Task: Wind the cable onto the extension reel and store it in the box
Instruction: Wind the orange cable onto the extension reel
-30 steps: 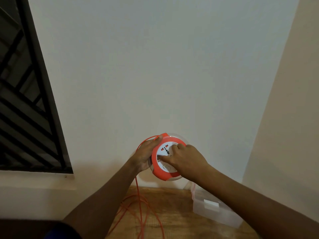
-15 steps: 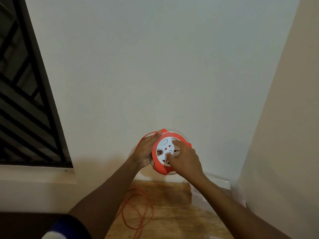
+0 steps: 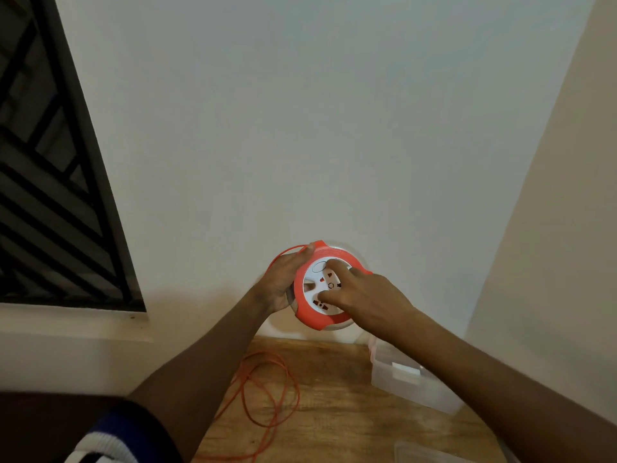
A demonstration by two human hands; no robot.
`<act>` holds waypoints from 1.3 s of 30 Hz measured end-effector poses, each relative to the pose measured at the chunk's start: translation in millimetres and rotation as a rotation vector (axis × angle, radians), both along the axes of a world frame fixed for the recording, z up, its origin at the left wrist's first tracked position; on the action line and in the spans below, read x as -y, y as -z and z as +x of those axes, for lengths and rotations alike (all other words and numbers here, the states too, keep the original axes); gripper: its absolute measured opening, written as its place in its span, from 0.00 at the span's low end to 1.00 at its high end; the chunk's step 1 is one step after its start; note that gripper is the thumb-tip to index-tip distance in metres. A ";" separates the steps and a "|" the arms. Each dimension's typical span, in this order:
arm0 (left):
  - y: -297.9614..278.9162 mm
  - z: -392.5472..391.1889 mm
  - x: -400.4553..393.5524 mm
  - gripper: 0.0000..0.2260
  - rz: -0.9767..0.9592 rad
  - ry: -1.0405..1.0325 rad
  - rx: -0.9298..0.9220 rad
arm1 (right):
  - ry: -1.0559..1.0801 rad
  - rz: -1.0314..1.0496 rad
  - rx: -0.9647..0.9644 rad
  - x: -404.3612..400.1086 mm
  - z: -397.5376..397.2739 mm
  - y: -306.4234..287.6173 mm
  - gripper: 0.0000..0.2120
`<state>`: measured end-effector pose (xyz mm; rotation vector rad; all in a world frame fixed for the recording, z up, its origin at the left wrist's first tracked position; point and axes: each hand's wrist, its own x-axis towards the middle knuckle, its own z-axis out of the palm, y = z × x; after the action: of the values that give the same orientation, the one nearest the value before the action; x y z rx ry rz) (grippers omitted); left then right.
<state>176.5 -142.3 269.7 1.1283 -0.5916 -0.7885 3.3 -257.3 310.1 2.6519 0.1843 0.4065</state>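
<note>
I hold the round orange extension reel [image 3: 309,315] with its white socket face up in front of the wall. My left hand [image 3: 283,282] grips its left rim, thumb on the top edge. My right hand [image 3: 364,295] lies on the white face, fingers pressed into it. The thin orange cable [image 3: 267,389] loops over my left hand, drops behind my left forearm and lies in loose coils on the wooden table [image 3: 334,422]. A clear plastic box [image 3: 410,385] stands open on the table at the right, partly behind my right forearm.
A clear lid [image 3: 444,452] lies at the table's bottom right edge. A white wall fills the view ahead, with a beige wall at the right. A dark barred window [image 3: 50,182] and its sill are at the left.
The white socket face has turned under my right hand's fingers. The loose cable coils on the table have shifted and shortened. The view has tilted slightly.
</note>
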 end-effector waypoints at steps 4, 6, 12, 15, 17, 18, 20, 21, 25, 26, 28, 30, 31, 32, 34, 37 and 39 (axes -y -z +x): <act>4.7 2.4 -2.3 0.22 0.019 0.000 -0.021 | -0.022 -0.084 -0.056 1.6 -1.6 -1.4 0.22; 3.2 2.2 -2.7 0.20 0.031 0.006 -0.004 | -0.003 -0.101 -0.050 -1.2 -1.0 -0.7 0.23; 0.8 0.9 0.8 0.21 0.061 -0.013 0.018 | 0.065 -0.186 -0.034 -9.2 10.3 0.3 0.33; -1.2 1.5 -1.0 0.21 0.053 -0.019 0.023 | 0.081 -0.242 -0.047 -8.1 13.6 -1.0 0.34; -1.3 2.2 -2.6 0.25 0.044 -0.026 0.012 | 0.098 -0.240 -0.057 -7.2 15.7 -1.9 0.36; -0.6 1.8 -2.4 0.26 0.046 -0.029 0.011 | 0.118 -0.206 -0.060 -7.4 16.9 -1.2 0.36; 1.8 0.9 -1.6 0.26 0.044 -0.040 0.005 | 0.198 -0.014 -0.008 -10.1 20.1 1.3 0.36; 3.0 0.1 -0.7 0.26 0.038 -0.048 -0.007 | 0.247 0.128 0.050 -11.2 22.2 1.3 0.34; 1.1 -2.9 3.2 0.22 0.011 -0.083 -0.015 | 0.378 0.514 0.219 -12.2 29.9 -1.8 0.32; -0.1 -2.8 3.9 0.21 0.013 -0.084 -0.011 | 0.384 0.513 0.230 -13.0 29.7 -0.9 0.32; -1.9 -1.0 3.9 0.24 0.026 -0.100 -0.016 | 0.387 0.445 0.247 -14.2 27.6 2.2 0.31; -2.3 1.4 2.9 0.28 0.029 -0.110 -0.022 | 0.342 0.382 0.262 -12.4 23.2 2.8 0.30; -2.2 2.5 1.9 0.28 0.025 -0.110 -0.026 | 0.282 0.354 0.248 -10.1 20.4 2.0 0.29; -2.1 3.4 0.5 0.27 0.021 -0.109 -0.028 | 0.200 0.308 0.211 -7.7 17.8 1.0 0.27; -2.6 4.7 -2.2 0.26 0.014 -0.099 -0.032 | 0.055 0.170 0.102 -4.0 10.8 -1.0 0.28; -3.3 5.3 -3.5 0.24 0.015 -0.066 -0.027 | 0.021 0.005 -0.019 -1.0 4.6 -5.6 0.35; -3.6 3.9 -2.9 0.24 0.031 -0.063 -0.016 | 0.033 -0.061 -0.055 -0.6 3.7 -9.3 0.37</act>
<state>180.4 -139.4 273.3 1.1624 -0.5294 -0.7546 7.0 -256.7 319.4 2.6036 0.1674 0.3131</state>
